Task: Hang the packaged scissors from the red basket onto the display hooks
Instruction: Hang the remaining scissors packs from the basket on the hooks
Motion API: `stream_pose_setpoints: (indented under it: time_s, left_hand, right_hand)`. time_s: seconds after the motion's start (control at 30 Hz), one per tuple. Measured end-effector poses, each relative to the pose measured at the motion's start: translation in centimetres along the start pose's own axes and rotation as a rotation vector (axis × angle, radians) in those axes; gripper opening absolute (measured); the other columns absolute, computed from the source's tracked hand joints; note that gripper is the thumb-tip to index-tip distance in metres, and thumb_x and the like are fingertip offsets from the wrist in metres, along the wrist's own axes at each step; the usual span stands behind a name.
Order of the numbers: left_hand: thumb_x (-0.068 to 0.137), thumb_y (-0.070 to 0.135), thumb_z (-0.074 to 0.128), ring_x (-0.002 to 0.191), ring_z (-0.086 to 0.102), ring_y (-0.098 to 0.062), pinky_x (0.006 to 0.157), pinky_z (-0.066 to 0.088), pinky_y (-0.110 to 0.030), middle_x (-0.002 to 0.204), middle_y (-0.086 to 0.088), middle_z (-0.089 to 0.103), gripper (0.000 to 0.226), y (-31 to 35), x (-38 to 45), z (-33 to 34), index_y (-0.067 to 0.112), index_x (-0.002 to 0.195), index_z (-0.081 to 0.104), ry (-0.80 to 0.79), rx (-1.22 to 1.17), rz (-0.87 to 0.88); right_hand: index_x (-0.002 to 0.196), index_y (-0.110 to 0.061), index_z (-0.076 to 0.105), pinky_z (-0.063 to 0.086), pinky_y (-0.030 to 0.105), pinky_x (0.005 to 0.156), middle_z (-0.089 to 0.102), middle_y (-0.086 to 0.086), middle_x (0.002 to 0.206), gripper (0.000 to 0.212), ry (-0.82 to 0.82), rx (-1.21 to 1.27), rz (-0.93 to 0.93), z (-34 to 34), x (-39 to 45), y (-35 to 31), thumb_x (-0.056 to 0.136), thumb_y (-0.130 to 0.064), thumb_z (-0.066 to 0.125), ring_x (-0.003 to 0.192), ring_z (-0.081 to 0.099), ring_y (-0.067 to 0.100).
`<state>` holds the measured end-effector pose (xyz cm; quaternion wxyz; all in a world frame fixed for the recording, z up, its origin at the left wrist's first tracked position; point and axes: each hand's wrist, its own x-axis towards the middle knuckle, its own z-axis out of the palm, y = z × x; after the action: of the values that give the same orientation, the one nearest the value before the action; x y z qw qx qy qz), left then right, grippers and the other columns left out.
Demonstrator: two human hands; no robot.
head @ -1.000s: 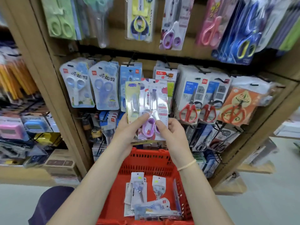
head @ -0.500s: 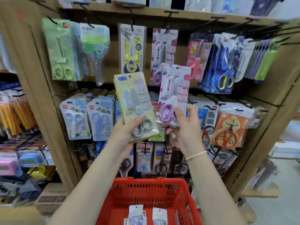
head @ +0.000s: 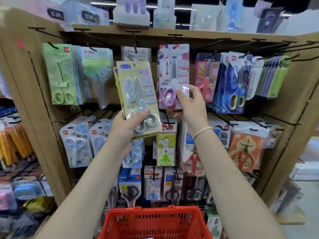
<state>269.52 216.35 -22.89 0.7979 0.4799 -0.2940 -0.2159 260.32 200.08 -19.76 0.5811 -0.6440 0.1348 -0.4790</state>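
Observation:
My left hand [head: 128, 123] grips the bottom of a yellow-green pack of teal scissors [head: 138, 94], held up in front of the top row of the display. My right hand [head: 191, 104] pinches the lower edge of a white pack of purple-handled scissors [head: 173, 75], raised against the top row so its hole sits at a black hook [head: 174, 46]. Whether the hook passes through the hole I cannot tell. The red basket [head: 155, 221] is at the bottom centre, below my forearms; its contents are out of view.
The cardboard display [head: 31, 100] carries rows of black hooks with several hung scissor packs: green ones [head: 60, 75] at left, blue ones [head: 233, 83] at right, orange ones [head: 245, 150] lower right. Clocks and boxes stand on the top shelf [head: 155, 31]. Other shelving is at left.
Both hands rose toward the top row. The purple-handled pack moved up and right to the hook; the yellow-green pack went up too. The view tilted upward, hiding most of the basket.

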Motion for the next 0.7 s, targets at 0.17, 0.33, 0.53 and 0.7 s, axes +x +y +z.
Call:
stream_pose_setpoints:
  time_s: [0.17,0.33,0.53,0.7]
  left_hand:
    - [0.068,0.026,0.08,0.106,0.074,-0.029,0.091,0.059,-0.044,0.116,-0.009,0.076,0.066,-0.3,0.7,-0.1,0.009,0.129,0.063,0.023,-0.007,-0.009]
    - [0.072,0.022,0.079,0.099,0.075,-0.025,0.084,0.059,-0.04,0.112,-0.008,0.077,0.052,-0.8,1.2,-0.3,0.011,0.121,0.066,0.041,-0.018,-0.036]
    - [0.069,0.023,0.08,0.099,0.075,-0.026,0.086,0.06,-0.042,0.109,-0.007,0.078,0.046,-1.2,1.1,-0.4,0.016,0.113,0.067,0.025,-0.007,-0.039]
    - [0.068,0.024,0.078,0.093,0.076,-0.021,0.078,0.063,-0.037,0.103,-0.004,0.079,0.047,-1.0,1.1,-0.2,0.016,0.113,0.068,-0.035,0.0,0.005]
  right_hand:
    - [0.12,-0.022,0.058,0.053,0.033,0.063,0.072,-0.003,0.109,0.024,0.013,-0.041,-0.026,0.2,0.6,0.3,0.099,-0.03,0.064,0.085,0.07,0.008]
    - [0.122,-0.02,0.057,0.051,0.03,0.052,0.073,-0.004,0.109,0.024,0.002,-0.047,-0.024,0.0,0.1,0.7,0.1,-0.028,0.063,0.087,0.073,0.017]
    - [0.122,-0.017,0.058,0.05,0.028,0.048,0.075,0.002,0.105,0.026,0.038,-0.029,-0.033,0.6,0.0,0.3,0.099,-0.027,0.064,0.087,0.074,0.034]
    - [0.122,-0.007,0.058,0.056,0.023,0.06,0.074,-0.008,0.095,0.026,0.078,-0.025,-0.099,0.3,-0.1,-0.3,0.099,-0.019,0.063,0.078,0.073,0.004]
